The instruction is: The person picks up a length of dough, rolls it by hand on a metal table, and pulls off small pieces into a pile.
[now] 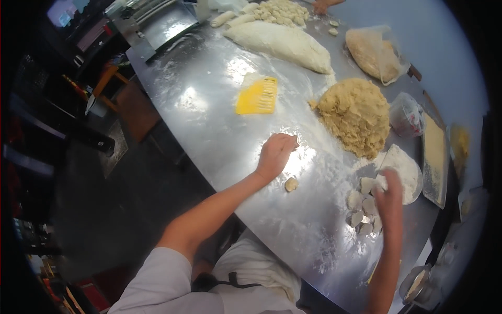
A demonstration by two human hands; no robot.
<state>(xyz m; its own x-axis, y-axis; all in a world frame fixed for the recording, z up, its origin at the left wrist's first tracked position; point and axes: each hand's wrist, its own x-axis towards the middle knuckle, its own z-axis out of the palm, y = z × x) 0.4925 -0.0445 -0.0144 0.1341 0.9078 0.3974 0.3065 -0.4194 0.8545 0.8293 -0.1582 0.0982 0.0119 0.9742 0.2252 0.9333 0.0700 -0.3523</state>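
Note:
My left hand (pixel 276 155) is above the steel table, its fingers curled and pointing away from me; whether anything is under them is hidden. A small lump of dough (pixel 291 184) lies just below it. Blurred, my right hand (pixel 389 194) hovers between several flattened pale dough pieces (pixel 355 199) and a clear bowl (pixel 420 186) of white flour (pixel 406 168). Its thumb and fingers look bent, and I cannot tell if they pinch something. A large mound of yellowish, crumbly filling or dough (pixel 355 115) sits beyond the right hand.
A yellow dough scraper (pixel 257 96) lies flat. Farther back are a long dough mass (pixel 280 45), cut dough pieces (pixel 282 13), a bagged lump (pixel 370 55) and another person's hand (pixel 321 7). A steel machine (pixel 157 23) stands far left; a tray (pixel 433 157) is right.

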